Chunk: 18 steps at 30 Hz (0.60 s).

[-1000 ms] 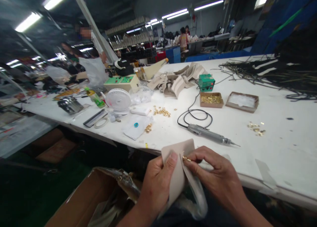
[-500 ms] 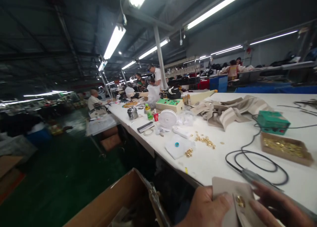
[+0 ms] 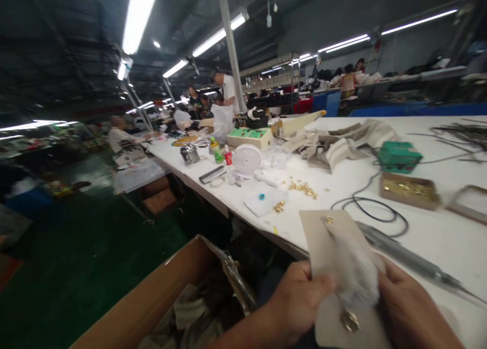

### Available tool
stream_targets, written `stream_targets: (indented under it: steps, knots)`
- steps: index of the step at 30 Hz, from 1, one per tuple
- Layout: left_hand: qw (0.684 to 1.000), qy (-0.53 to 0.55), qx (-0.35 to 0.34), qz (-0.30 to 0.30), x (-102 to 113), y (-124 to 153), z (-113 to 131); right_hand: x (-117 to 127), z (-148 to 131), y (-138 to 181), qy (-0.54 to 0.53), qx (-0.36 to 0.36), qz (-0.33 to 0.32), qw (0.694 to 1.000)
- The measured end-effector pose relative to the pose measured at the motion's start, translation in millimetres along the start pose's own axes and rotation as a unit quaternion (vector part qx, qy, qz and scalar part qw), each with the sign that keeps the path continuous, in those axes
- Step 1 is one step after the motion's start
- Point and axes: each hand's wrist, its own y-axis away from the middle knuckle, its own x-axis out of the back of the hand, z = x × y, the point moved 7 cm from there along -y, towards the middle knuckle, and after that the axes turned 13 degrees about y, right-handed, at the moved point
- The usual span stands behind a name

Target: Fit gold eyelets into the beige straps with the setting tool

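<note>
Both of my hands hold a beige flat leather piece at the bottom of the view, over the white table's near edge. My left hand grips its left side with the thumb on the front. My right hand is closed behind its right side, partly hidden and blurred. A small gold fitting sits near the piece's top and another gold part near its bottom. A grey electric screwdriver lies on the table just beyond my right hand.
An open cardboard box stands below my left hand. On the table lie a black cable, a box of gold fittings, a green device, beige pieces, a small white fan and loose gold parts. Other people work further back.
The view has swung up and left, away from my hands. The beige piece has been lifted and turned, and my right hand moved from pinching a gold fitting to holding the piece's right side.
</note>
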Motion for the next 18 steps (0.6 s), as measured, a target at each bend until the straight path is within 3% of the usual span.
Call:
stream_targets:
  steps: [2,3,6,9,11,13,18]
  knots:
    - [1.000,0.006,-0.002,0.023,3.7,-1.5,4.8,2.8,-18.2,1.5,0.047,0.010,0.043,0.998]
    - [0.999,0.015,-0.005,0.033,5.5,-3.9,8.6,10.4,-28.6,4.1,0.078,0.043,0.109,0.990]
    - [0.998,0.023,-0.006,0.062,11.3,-11.4,16.5,21.3,-54.7,23.3,0.188,0.187,0.235,0.935]
    - [0.997,0.020,-0.016,0.077,14.3,-15.3,18.5,5.2,-66.0,43.8,0.262,0.349,0.172,0.883]
    - [0.997,0.017,-0.025,0.076,14.0,-17.5,17.7,-9.1,-65.1,52.2,0.302,0.408,0.103,0.856]
    - [0.997,0.013,-0.029,0.072,13.1,-20.1,16.4,-17.8,-62.9,54.9,0.341,0.424,0.080,0.835]
    - [0.997,-0.030,-0.043,0.061,11.5,-20.5,15.8,-22.4,-64.9,55.3,0.377,0.445,0.101,0.806]
